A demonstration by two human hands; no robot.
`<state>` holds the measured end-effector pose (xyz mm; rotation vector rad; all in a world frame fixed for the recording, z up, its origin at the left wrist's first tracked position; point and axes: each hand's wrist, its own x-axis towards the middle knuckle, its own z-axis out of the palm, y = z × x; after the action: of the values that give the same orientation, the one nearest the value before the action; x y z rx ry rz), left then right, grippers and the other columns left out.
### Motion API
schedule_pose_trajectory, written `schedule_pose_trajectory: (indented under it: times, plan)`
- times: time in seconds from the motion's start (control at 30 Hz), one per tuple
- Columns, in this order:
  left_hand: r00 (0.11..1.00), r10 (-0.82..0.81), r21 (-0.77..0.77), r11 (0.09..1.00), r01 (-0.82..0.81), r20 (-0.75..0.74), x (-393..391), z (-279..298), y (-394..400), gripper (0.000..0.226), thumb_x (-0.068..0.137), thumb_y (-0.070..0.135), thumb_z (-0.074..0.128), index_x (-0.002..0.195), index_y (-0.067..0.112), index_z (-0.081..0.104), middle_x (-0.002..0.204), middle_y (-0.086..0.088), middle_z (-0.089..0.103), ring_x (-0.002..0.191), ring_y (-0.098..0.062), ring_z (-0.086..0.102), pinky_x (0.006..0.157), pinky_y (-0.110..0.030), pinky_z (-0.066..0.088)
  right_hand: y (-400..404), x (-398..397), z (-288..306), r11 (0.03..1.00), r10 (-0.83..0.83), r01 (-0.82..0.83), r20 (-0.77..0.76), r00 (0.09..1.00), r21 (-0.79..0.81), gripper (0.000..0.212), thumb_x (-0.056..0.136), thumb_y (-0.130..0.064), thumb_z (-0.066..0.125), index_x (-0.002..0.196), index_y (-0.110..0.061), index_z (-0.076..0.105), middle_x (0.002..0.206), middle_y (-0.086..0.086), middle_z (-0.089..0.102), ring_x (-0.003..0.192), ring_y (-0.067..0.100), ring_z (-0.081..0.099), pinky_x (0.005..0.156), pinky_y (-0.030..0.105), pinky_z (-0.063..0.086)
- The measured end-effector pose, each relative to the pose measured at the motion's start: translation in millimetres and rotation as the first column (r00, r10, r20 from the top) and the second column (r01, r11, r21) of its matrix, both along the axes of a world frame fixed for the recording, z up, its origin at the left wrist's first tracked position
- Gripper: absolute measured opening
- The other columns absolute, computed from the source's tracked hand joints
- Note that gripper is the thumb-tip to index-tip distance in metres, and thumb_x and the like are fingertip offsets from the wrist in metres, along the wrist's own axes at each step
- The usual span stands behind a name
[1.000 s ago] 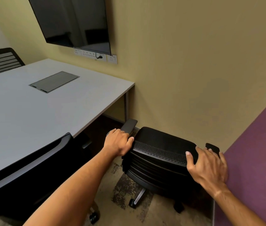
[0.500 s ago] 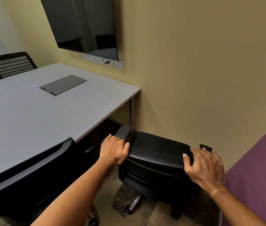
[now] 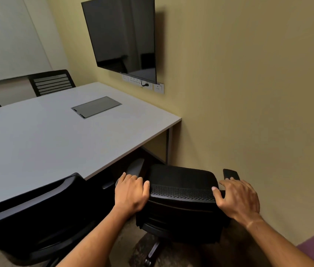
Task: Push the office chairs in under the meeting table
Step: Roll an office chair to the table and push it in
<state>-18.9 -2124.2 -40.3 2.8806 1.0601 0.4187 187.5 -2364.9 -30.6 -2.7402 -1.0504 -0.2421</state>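
**Chair at table corner: snag risk noted**

Hands set on top edge of black mesh-backed office chair, one at each upper corner. Left hand curled over left corner, thumb laid on mesh; right hand draped over right corner, thumb hooked on front edge, fingers over the top. Chair standing at near-right corner of pale grey rectangular meeting table, seat still mostly outside the tabletop edge, close beside yellow wall. Left black armrest pad sitting just beside table edge; height against tabletop not clear. Thin metal table leg directly ahead. Second black chair just beside on the left.

Likely faults: armrest catching table edge; castor base striking table leg; right armrest scraping wall if pushed off-line.
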Motion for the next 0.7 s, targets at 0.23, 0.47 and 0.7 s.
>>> schedule_pose_trajectory:
  times: [0.23, 0.47, 0.7]
  plan:
    - [0.990, 0.136, -0.018, 0.991, -0.135, 0.049, 48, -4, -15, 0.050, 0.092, 0.048, 0.020, 0.064, 0.022, 0.051, 0.075, 0.002, 0.063, 0.082, -0.015, 0.059, 0.106, -0.039, 0.036, 20, 79, 4, 0.990, 0.138, -0.137, 0.008, 0.990, -0.015, 0.048, 0.080, -0.047, 0.051, 0.097, -0.010, 0.076, 0.099, 0.012, 0.075, 0.102, 0.030, 0.068, 0.094, 0.044, 0.048]
    - [0.975, 0.217, -0.055, 0.975, -0.214, 0.045, 83, -9, -22, 0.048, 0.092, 0.048, 0.024, 0.064, 0.020, 0.051, 0.077, -0.002, 0.066, 0.081, -0.018, 0.060, 0.099, -0.040, 0.042, 40, 135, 4, 0.972, 0.233, -0.232, 0.013, 0.972, -0.026, 0.043, 0.078, -0.043, 0.054, 0.090, -0.008, 0.077, 0.093, 0.016, 0.075, 0.092, 0.032, 0.070, 0.089, 0.045, 0.050]
    - [0.970, 0.244, -0.067, 0.968, -0.244, 0.006, 106, -12, -15, 0.056, 0.092, 0.049, 0.024, 0.073, 0.016, 0.065, 0.083, -0.002, 0.069, 0.086, -0.018, 0.062, 0.102, -0.039, 0.040, 58, 169, 2, 0.961, 0.273, -0.272, 0.020, 0.962, -0.043, 0.045, 0.080, -0.044, 0.054, 0.095, -0.009, 0.077, 0.098, 0.014, 0.074, 0.097, 0.030, 0.069, 0.093, 0.046, 0.049]
